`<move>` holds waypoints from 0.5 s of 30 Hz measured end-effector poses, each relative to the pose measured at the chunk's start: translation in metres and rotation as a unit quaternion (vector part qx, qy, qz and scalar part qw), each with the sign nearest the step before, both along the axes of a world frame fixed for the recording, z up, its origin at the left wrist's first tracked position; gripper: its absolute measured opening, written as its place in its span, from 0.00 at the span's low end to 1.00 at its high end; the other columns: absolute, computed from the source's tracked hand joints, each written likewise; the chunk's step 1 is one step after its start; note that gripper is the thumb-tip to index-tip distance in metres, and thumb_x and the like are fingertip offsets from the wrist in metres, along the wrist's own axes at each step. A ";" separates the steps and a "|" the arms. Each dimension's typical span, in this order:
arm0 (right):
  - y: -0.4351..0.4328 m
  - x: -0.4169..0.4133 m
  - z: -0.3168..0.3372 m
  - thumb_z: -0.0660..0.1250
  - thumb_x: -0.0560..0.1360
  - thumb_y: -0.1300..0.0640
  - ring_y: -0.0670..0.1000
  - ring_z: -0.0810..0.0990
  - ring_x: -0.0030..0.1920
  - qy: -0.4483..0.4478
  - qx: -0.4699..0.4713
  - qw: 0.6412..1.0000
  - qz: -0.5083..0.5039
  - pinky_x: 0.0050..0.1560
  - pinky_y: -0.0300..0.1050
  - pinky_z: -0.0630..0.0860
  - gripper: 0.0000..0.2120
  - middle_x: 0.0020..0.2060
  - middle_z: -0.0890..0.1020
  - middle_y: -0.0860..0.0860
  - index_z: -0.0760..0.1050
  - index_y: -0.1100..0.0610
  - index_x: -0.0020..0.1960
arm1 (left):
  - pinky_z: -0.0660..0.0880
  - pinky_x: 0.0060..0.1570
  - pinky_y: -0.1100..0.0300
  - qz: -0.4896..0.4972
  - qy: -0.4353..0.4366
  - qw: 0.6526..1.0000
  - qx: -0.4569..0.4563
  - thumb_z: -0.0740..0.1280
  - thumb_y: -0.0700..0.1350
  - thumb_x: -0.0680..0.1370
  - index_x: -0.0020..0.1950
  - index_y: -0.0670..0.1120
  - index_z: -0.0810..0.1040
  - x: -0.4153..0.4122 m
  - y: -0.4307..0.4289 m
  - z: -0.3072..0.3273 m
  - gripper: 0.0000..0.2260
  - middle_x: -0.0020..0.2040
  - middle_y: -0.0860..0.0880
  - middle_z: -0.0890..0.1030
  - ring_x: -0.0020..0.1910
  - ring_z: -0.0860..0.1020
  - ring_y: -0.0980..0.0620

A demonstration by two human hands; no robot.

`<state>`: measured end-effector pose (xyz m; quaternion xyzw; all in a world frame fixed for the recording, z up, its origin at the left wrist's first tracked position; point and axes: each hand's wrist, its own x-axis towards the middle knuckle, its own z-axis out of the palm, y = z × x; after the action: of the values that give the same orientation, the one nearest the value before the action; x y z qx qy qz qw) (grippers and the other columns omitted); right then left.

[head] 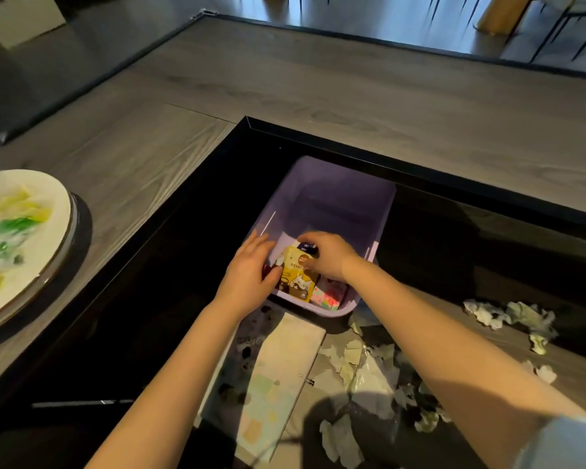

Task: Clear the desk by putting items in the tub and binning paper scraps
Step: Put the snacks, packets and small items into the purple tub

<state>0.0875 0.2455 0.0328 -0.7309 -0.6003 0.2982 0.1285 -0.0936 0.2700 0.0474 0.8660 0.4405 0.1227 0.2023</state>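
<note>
A lilac plastic tub (339,194) stands on the dark lower desk surface. Both my hands reach into its near end. My left hand (249,265) holds the left edge of a yellow and brown snack packet (298,275) that stands inside. My right hand (329,255) curls over the packet's top, beside a small dark blue item (308,246). A pink patterned item (329,296) lies in the tub's near corner. Crumpled paper scraps (369,370) lie scattered on the desk in front of the tub, and more crumpled scraps (515,316) lie to its right.
A pale booklet or card with pastel stickers (281,377) lies just in front of the tub. A white plate (48,262) with yellow and green wrapped pieces sits on the raised wooden counter (352,89) at the left. The counter wraps around the back.
</note>
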 end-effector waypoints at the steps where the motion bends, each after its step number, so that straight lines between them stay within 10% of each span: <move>1: -0.004 0.002 0.004 0.69 0.74 0.56 0.55 0.70 0.67 -0.001 0.021 1.000 -0.012 0.65 0.52 0.70 0.24 0.68 0.72 0.51 0.69 0.51 0.69 | 0.52 0.73 0.58 0.004 0.003 1.000 -0.005 0.64 0.47 0.78 0.71 0.43 0.67 0.002 -0.002 0.001 0.23 0.73 0.45 0.66 0.75 0.58 0.49; 10: -0.079 0.033 0.032 0.66 0.75 0.62 0.53 0.74 0.57 0.008 0.247 0.959 -0.141 0.54 0.45 0.70 0.11 0.55 0.78 0.54 0.77 0.59 0.57 | 0.62 0.66 0.56 -0.012 -0.009 1.000 -0.006 0.64 0.46 0.78 0.66 0.43 0.72 0.029 -0.031 0.013 0.18 0.66 0.47 0.73 0.67 0.67 0.47; 15: -0.124 0.050 -0.003 0.65 0.75 0.62 0.55 0.75 0.57 0.009 0.162 0.939 -0.303 0.52 0.44 0.71 0.14 0.56 0.76 0.54 0.74 0.58 0.60 | 0.67 0.62 0.54 -0.068 -0.011 0.997 -0.042 0.67 0.49 0.76 0.62 0.43 0.75 0.047 -0.057 0.007 0.18 0.62 0.46 0.76 0.63 0.71 0.46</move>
<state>0.1376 0.1219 0.0297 -0.8448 -0.3896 0.1508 0.3345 -0.0464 0.2127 0.0548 0.8833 0.3834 0.0994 0.2509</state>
